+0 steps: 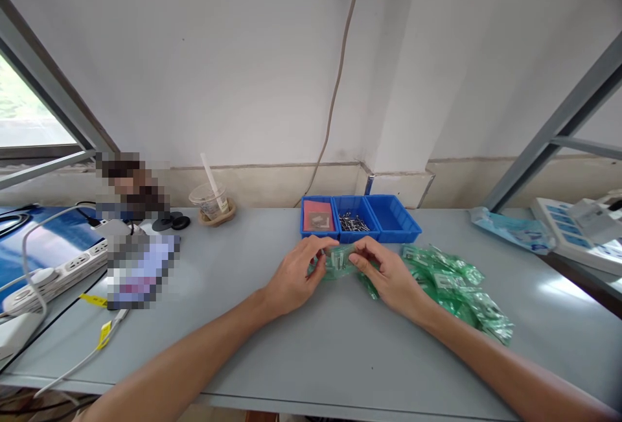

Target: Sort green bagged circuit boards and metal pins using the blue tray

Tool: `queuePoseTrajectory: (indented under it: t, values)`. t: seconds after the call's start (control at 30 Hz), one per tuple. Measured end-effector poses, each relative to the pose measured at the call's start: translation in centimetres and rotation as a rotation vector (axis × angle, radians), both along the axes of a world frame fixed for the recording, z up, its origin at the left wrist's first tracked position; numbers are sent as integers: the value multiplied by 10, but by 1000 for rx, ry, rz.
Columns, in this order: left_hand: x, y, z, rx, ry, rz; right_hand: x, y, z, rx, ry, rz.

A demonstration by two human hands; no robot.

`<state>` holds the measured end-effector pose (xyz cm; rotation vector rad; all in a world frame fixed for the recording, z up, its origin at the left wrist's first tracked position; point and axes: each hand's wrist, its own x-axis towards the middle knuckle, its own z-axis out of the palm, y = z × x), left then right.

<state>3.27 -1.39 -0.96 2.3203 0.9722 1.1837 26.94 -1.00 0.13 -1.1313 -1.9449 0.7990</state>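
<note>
A small green-tinted plastic bag [339, 260] with small pieces inside is stretched between my two hands, just in front of the blue bins. My left hand [299, 273] pinches its left edge between thumb and fingers. On the other edge, my right hand [383, 271] grips with thumb and forefinger. A pile of similar green bags [451, 282] lies on the table beside and behind my right forearm, partly hidden by it. Of the three joined blue bins, the left bin [318, 217] holds a reddish packet, the middle bin [354, 221] holds loose metal screws, and the right bin [392, 218] shows its bare bottom.
A plastic cup [208, 200] with a straw stands at the back left. Farther left are a power strip [72, 273], cables and a blurred phone-like object [143, 273]. On the right lie a light-blue packet [510, 229] and a white device [573, 231]. A cord hangs down the wall.
</note>
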Motion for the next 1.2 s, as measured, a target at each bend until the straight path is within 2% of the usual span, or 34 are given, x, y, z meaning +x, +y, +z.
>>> queuePoseTrajectory:
  t: [0.1, 0.23, 0.47, 0.6, 0.87, 1.07, 1.2]
  values:
    - [0, 2, -1, 68, 26, -24, -1, 0, -1, -46, 106, 19]
    - [-2, 5, -2, 93, 63, 14, -3, -1, 0, -84, 185, 43]
    - [-2, 4, -1, 133, 67, 30, -1, -4, 2, 7, -36, 54]
    - [-1, 3, 2, 92, 12, 42, 0, -3, 1, 110, -85, 57]
    - [1, 1, 7, -57, 13, -9, -2, -6, -1, 47, -50, -42]
    - [2, 2, 4, -107, -5, 27, -2, -9, 7, 76, -56, 23]
    - [3, 2, 5, -110, -8, 42, 2, -8, 5, 76, -29, 15]
